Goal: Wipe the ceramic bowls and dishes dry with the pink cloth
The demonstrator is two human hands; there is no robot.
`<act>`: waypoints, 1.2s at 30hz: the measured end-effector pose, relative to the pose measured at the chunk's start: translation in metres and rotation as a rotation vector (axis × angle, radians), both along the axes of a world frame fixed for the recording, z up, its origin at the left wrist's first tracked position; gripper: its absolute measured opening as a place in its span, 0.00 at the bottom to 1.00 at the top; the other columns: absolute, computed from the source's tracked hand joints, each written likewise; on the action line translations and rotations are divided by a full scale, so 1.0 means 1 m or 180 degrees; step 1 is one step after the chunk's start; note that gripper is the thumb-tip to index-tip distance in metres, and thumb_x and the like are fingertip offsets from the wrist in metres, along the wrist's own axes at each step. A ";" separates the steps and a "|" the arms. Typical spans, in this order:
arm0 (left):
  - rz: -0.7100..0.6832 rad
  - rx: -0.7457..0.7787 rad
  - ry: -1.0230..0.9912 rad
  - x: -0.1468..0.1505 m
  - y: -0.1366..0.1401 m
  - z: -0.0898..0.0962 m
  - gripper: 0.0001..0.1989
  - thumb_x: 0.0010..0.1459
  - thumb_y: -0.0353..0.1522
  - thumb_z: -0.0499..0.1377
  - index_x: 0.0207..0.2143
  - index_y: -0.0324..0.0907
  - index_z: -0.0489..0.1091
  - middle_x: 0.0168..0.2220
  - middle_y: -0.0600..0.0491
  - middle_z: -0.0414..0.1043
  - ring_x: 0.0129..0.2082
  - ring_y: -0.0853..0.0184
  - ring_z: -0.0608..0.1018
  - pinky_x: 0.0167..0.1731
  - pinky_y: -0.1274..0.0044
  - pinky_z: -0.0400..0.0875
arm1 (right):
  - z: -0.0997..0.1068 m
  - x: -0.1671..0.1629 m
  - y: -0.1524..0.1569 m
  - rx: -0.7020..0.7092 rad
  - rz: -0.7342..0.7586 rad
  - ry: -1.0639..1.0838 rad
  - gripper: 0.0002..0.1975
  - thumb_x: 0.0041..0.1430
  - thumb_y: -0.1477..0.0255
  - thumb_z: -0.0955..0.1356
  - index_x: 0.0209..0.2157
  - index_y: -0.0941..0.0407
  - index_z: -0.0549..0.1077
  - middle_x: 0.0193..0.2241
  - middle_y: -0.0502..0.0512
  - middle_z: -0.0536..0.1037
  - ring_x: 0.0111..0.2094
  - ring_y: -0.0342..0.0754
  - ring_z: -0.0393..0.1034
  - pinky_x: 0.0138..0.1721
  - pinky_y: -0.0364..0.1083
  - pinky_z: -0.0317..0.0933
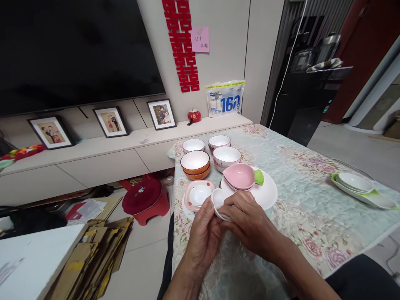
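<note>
A small white bowl (218,199) is tilted between both hands above the near part of the table. My left hand (204,229) grips its left side, thumb along the rim. Over the right side, the fingers of my right hand (245,214) are curled onto the bowl; whether they hold a cloth is hidden. Just beyond stands a pink strawberry-shaped bowl (239,176) with a green leaf end, on a large white plate (269,191). Left of the hands, a pink-rimmed square dish (189,191) carries a small white bowl (200,195).
Orange bowls (196,166) are stacked behind, near several red-rimmed bowls (227,157). A leaf-shaped plate (365,196) with small dishes lies at the right on the floral tablecloth (306,225). A red stool (143,200) and flattened cardboard (90,258) are on the floor at left.
</note>
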State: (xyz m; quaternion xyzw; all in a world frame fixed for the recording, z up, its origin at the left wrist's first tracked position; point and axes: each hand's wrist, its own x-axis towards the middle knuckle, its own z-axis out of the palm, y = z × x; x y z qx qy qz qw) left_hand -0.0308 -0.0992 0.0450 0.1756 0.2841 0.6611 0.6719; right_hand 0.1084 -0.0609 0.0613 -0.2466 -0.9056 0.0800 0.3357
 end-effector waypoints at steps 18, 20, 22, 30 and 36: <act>-0.0374 0.0288 -0.0021 -0.005 -0.001 -0.004 0.16 0.58 0.36 0.65 0.48 0.40 0.75 0.45 0.45 0.80 0.41 0.61 0.81 0.42 0.71 0.76 | 0.014 0.017 0.000 -0.0666 0.0443 0.0079 0.12 0.68 0.79 0.61 0.43 0.53 0.73 0.38 0.53 0.74 0.39 0.47 0.65 0.41 0.48 0.60; -0.0545 0.0338 0.0007 -0.004 -0.002 -0.003 0.15 0.60 0.37 0.64 0.48 0.40 0.75 0.45 0.44 0.79 0.42 0.59 0.80 0.44 0.68 0.75 | 0.008 0.016 0.004 -0.0569 0.0485 0.0401 0.11 0.68 0.78 0.62 0.43 0.52 0.74 0.37 0.53 0.76 0.39 0.47 0.67 0.40 0.47 0.62; -0.0748 0.0362 0.0084 -0.003 -0.003 -0.004 0.17 0.60 0.37 0.64 0.50 0.41 0.75 0.45 0.44 0.79 0.44 0.58 0.80 0.45 0.67 0.74 | 0.002 0.013 0.008 -0.0403 0.0440 0.0632 0.09 0.68 0.78 0.63 0.43 0.53 0.73 0.37 0.52 0.78 0.39 0.46 0.69 0.41 0.47 0.63; -0.0332 0.0241 0.0434 0.001 -0.005 -0.011 0.28 0.50 0.36 0.71 0.54 0.44 0.72 0.53 0.45 0.76 0.52 0.57 0.77 0.50 0.72 0.71 | -0.011 0.001 0.004 0.0317 -0.0782 0.0277 0.10 0.66 0.79 0.61 0.37 0.58 0.74 0.34 0.59 0.75 0.36 0.50 0.66 0.37 0.48 0.61; -0.0002 0.0504 0.0803 0.003 -0.003 -0.014 0.32 0.47 0.32 0.73 0.56 0.47 0.70 0.56 0.46 0.74 0.56 0.56 0.74 0.55 0.71 0.67 | -0.003 0.006 -0.001 -0.0583 -0.0645 -0.0076 0.08 0.61 0.80 0.64 0.30 0.57 0.71 0.30 0.54 0.74 0.31 0.47 0.66 0.31 0.44 0.56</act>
